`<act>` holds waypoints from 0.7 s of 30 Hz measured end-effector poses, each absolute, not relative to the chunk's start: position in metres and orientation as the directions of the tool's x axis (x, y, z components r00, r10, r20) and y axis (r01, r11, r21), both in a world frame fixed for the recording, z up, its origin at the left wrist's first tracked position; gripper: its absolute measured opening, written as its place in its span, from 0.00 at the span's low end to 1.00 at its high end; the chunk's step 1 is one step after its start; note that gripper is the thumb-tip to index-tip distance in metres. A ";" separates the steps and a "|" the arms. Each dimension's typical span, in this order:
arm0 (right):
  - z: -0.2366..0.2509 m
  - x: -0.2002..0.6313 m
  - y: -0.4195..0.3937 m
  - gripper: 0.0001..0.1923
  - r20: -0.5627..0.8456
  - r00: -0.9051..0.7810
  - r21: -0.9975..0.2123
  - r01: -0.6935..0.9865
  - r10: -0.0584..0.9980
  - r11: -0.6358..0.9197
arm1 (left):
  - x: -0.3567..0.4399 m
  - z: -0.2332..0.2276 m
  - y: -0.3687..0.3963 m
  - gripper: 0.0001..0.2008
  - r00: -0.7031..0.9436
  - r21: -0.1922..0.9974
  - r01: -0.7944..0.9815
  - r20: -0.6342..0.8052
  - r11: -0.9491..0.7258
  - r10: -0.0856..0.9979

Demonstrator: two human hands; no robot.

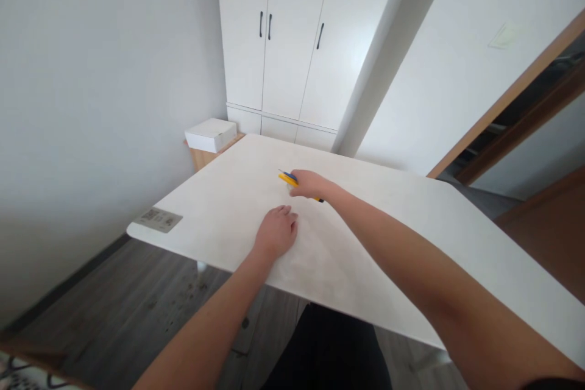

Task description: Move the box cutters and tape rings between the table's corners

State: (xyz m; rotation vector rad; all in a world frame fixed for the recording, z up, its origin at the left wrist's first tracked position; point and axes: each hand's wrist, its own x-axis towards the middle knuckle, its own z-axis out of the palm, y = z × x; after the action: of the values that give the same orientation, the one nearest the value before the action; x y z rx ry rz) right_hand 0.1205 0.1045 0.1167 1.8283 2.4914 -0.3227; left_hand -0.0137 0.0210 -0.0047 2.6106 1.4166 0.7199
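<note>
My right hand [309, 184] is closed around a slim yellow tool [287, 180] and a blue tool with a thin pointed tip [289, 175], just above or on the white table [237, 195]. Their front ends stick out to the left of the fingers. A yellow piece with a dark end shows below the wrist; the grip hides the middle, so their exact kind is unclear. Nearer to me, my left hand [276, 230] lies palm down on the tabletop, fingers loosely extended, with nothing seen in it.
A printed label [158, 219] is stuck at the table's left corner. Beyond the far left edge, a white box [211, 134] sits on a wooden stand. White cabinets [292, 36] line the back, and a wooden-framed opening [516, 116] is at the right.
</note>
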 end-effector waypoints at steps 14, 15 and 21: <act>0.076 -0.034 0.145 0.27 -0.270 -0.474 -0.132 0.881 0.838 0.455 | -0.011 -0.010 0.021 0.16 0.358 0.394 0.713 0.507 -0.580 0.784; 0.077 -0.034 0.146 0.27 -0.274 -0.471 -0.136 0.882 0.838 0.451 | -0.011 -0.011 0.021 0.16 0.359 0.401 0.708 0.504 -0.581 0.786; 0.079 -0.030 0.142 0.26 -0.274 -0.452 -0.123 0.892 0.849 0.435 | -0.011 -0.011 0.022 0.17 0.377 0.423 0.687 0.487 -0.590 0.788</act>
State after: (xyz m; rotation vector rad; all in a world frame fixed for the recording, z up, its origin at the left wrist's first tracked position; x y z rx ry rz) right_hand -0.0296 0.1415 0.0795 1.5400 2.5119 -0.3749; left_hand -0.0113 0.0222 -0.0108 2.4790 1.3387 1.0052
